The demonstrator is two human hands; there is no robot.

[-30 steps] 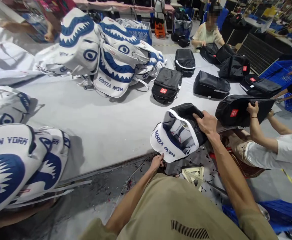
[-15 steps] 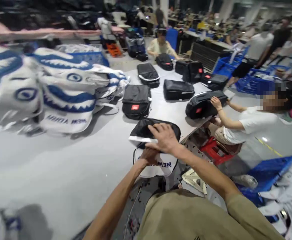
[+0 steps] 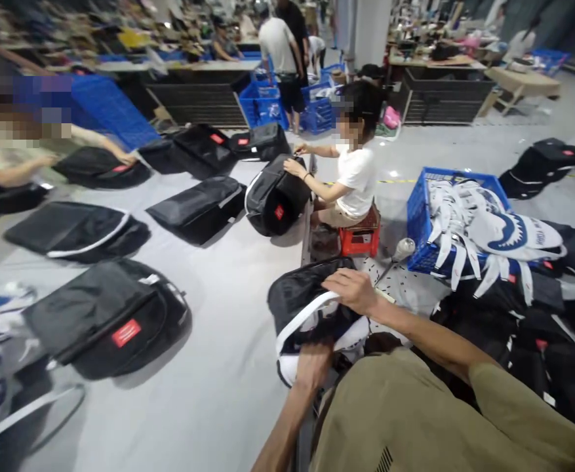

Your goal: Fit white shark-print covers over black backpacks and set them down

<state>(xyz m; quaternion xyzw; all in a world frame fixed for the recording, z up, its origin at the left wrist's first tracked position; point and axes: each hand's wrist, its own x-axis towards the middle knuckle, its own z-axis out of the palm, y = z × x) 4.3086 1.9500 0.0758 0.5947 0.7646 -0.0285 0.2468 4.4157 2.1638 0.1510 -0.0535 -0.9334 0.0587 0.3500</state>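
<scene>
Both your hands, left hand [image 3: 314,367] and right hand [image 3: 353,290], have fingers gripping the half-covered bag [image 3: 311,314] at the tabletop [image 3: 228,367] edge, white still showing.

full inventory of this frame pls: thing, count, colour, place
bag in hand: 1, black cover with white trim over a white bag, table's near edge
black bags: about eight, black, some with a red label, spread over the table
table: 1, grey, left and centre
white bags: a pile, white with blue print, in and over the crate
crate: 1, blue, on the floor to the right
stool: 1, red, under the seated person
seated person: 1, white shirt, at the table's right edge, hands on a black bag
second person: 1, far left, arm on a black bag
left hand: gripping the bag's lower edge
right hand: on top of the bag at its white trim
</scene>
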